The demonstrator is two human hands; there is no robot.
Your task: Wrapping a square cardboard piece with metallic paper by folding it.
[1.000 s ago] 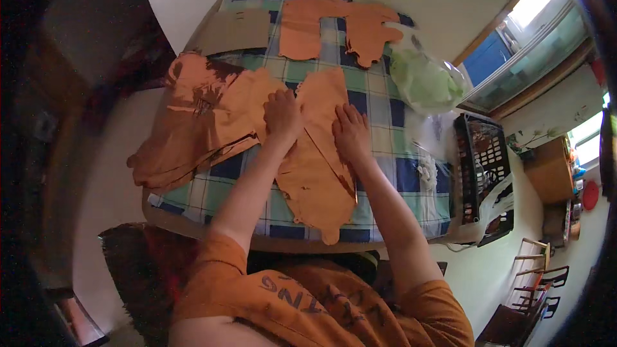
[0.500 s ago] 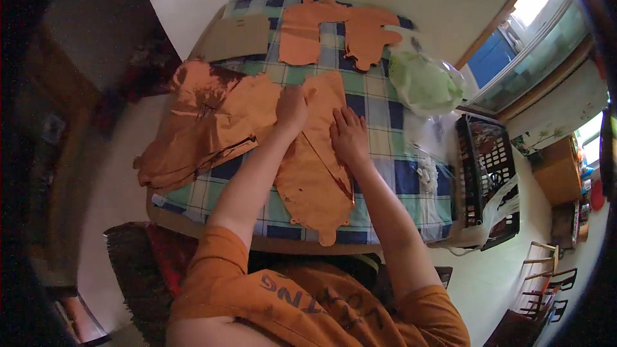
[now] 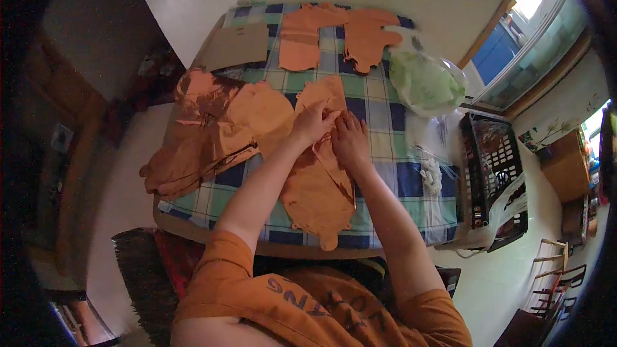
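Note:
A long orange cut-out sheet lies lengthwise on the checked tablecloth in front of me. My left hand presses on its upper part, fingers bent and pinching the sheet's edge. My right hand lies flat on the sheet just to the right, touching the left hand. A pile of glossy orange sheets sits to the left of my left forearm.
Two more orange cut-outs lie at the far edge, next to a brown cardboard piece. A green plastic bag sits at the far right; a black basket stands right of the table. Wooden chairs stand at lower right.
Both hands slid farther up the long orange sheet and came closer together; the left hand now pinches near its top.

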